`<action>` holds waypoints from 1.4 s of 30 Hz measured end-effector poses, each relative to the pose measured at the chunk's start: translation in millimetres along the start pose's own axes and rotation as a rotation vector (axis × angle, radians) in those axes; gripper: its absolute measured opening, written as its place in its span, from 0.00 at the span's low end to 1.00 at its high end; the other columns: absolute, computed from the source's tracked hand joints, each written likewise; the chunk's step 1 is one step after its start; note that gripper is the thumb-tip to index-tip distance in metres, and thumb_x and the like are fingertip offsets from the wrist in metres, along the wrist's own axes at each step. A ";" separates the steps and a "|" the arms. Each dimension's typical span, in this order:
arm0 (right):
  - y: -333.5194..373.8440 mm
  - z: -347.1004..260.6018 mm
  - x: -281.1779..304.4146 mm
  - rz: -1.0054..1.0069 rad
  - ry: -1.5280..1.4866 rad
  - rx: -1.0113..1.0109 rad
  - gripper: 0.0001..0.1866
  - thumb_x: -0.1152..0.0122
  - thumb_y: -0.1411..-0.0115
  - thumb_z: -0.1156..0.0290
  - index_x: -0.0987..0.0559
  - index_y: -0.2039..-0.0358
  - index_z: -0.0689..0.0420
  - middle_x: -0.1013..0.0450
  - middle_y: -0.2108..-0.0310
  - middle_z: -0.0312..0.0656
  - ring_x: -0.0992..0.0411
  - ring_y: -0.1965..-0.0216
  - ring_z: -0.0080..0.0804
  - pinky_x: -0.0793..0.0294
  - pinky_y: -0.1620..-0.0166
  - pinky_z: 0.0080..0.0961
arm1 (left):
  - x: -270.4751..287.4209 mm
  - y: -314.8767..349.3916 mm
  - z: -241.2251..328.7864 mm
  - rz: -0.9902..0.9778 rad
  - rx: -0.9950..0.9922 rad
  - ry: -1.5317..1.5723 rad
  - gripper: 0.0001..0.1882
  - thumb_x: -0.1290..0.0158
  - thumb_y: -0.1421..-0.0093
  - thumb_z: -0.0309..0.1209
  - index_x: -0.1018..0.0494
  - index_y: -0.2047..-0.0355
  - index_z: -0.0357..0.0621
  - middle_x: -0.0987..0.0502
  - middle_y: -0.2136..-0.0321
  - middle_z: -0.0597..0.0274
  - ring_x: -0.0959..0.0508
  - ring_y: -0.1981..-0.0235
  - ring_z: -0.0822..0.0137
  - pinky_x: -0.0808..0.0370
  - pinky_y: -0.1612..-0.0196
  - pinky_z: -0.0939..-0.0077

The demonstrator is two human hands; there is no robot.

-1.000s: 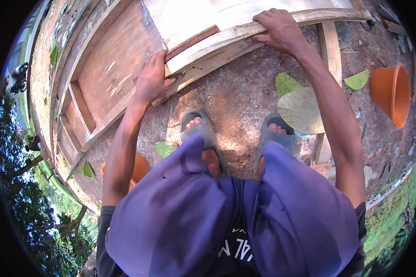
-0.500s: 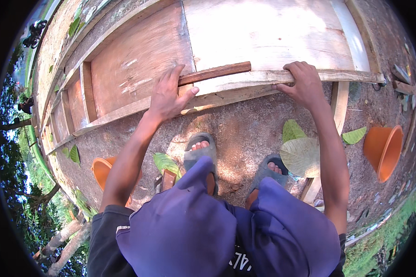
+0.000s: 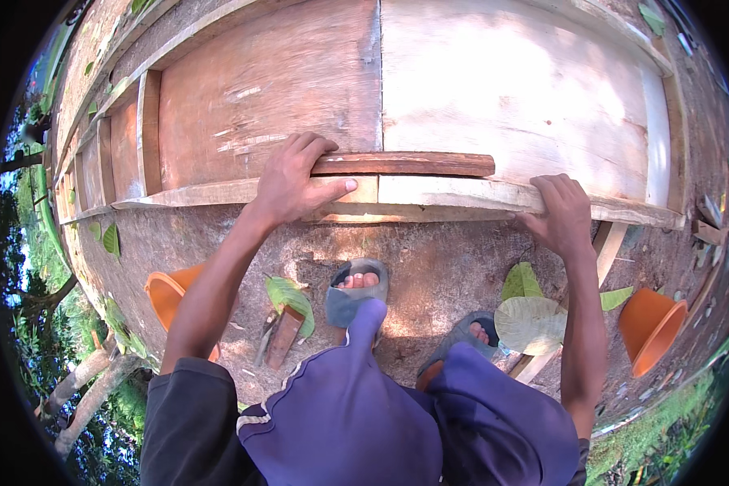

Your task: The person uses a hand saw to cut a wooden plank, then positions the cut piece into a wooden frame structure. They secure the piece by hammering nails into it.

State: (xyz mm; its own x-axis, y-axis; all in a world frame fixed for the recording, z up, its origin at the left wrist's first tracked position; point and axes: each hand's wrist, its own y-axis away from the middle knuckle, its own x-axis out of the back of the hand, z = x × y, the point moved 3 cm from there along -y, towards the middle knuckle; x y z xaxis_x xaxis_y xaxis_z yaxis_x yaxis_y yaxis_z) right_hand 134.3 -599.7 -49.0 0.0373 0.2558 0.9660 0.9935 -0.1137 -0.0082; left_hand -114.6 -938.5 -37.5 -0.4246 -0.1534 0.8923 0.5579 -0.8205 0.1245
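Observation:
My left hand [image 3: 297,178] is closed over the near wooden rail [image 3: 454,190] of a long panel frame. Its fingers press a short dark-brown wooden strip [image 3: 413,164] against the rail's inner side, and its thumb lies across the rail. The strip runs along the rail, over the seam between a brown plywood sheet [image 3: 259,105] and a pale plywood sheet [image 3: 518,89]. Farther right, my right hand [image 3: 560,212] grips the same rail, fingers over the top and thumb at the near side. Its palm is hidden.
Orange pots lie on the ground, one [image 3: 174,293] partly behind my left forearm, another [image 3: 650,330] at the right. A brown wood offcut [image 3: 284,336] and large leaves [image 3: 530,326] are near my sandals [image 3: 356,292]. A pale timber [image 3: 610,247] slants beneath the frame.
The view has shifted, so the panel and both hands appear lower. The rail and brown strip look more level, and more of the strip shows. Both hands keep their grip.

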 end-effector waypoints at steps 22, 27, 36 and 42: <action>1.6 0.9 0.9 0.162 -0.002 0.050 0.28 0.21 0.55 0.51 0.19 0.61 0.57 0.21 0.67 0.40 0.24 0.62 0.37 0.24 0.58 0.35 | -1.3 -7.4 23.4 -0.124 0.155 0.102 0.37 0.40 0.42 0.58 0.24 0.47 0.35 0.22 0.51 0.45 0.23 0.47 0.47 0.27 0.43 0.54; 2.0 -2.4 5.3 0.143 -0.013 0.025 0.28 0.22 0.53 0.49 0.19 0.60 0.57 0.21 0.67 0.41 0.23 0.62 0.38 0.24 0.57 0.35 | -2.8 -8.0 18.7 -0.246 0.241 0.151 0.40 0.41 0.42 0.61 0.24 0.44 0.35 0.23 0.47 0.45 0.24 0.44 0.48 0.27 0.43 0.54; 2.1 -8.4 0.5 0.107 -0.005 -0.004 0.27 0.24 0.50 0.48 0.19 0.60 0.57 0.20 0.65 0.41 0.23 0.60 0.38 0.23 0.54 0.35 | -10.3 2.1 14.6 -0.170 0.200 0.121 0.43 0.42 0.39 0.61 0.28 0.39 0.35 0.29 0.41 0.39 0.26 0.40 0.46 0.29 0.37 0.56; 5.9 -1.1 -7.0 0.067 0.068 -0.064 0.31 0.27 0.48 0.41 0.18 0.55 0.55 0.19 0.61 0.39 0.22 0.57 0.35 0.22 0.50 0.34 | -9.8 -2.0 16.5 -0.152 0.165 0.118 0.43 0.43 0.39 0.60 0.29 0.37 0.35 0.28 0.43 0.39 0.26 0.42 0.46 0.28 0.39 0.56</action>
State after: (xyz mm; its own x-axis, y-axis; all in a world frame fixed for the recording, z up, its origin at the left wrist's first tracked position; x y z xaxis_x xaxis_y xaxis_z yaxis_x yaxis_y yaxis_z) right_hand 139.8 -603.2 -55.5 0.0941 0.1797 0.9792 0.9800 -0.1897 -0.0594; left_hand -99.7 -926.4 -39.3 -0.5879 -0.1062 0.8020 0.5857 -0.7397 0.3314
